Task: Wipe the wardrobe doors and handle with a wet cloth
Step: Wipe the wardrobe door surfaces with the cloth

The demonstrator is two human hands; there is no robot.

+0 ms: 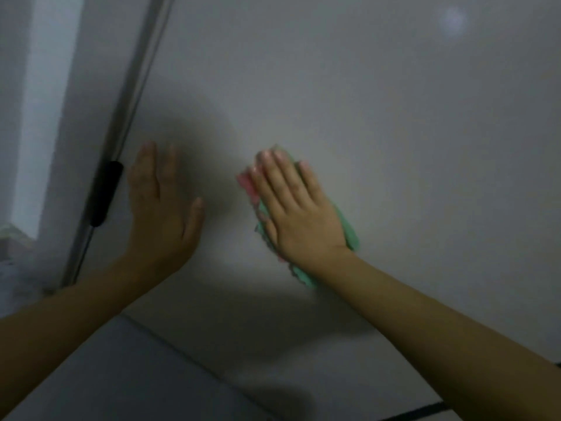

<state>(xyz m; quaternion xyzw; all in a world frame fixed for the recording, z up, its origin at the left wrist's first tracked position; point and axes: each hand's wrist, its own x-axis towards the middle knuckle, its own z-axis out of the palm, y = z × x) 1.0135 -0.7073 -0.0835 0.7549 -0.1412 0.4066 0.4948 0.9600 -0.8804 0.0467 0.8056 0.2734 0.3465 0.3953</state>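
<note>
Against the pale grey wardrobe door (pixel 349 101), the flat right hand (pixel 299 214) presses a green-and-pink cloth (pixel 349 230), ungripped. With that open grip it may slip and drop. The left hand (pixel 161 202), fingers spread and empty, braces beside the black-sleeved metal handle (pixel 106 192), unwiped perhaps.

A pale wall strip (pixel 39 101) is running down the frame at about 9 o'clock, catching a bluish light. Below it, near 8 o'clock, a blurred whitish bundle (pixel 15 238) is lying against the left edge; what it is cannot be told. A grey floor (pixel 136 375) is filling the corner toward 7 o'clock, lying mostly in shadow. A dark line (pixel 422 412) is crossing it at 5 o'clock. A soft round glare (pixel 452 19) is glowing at 1 o'clock.
</note>
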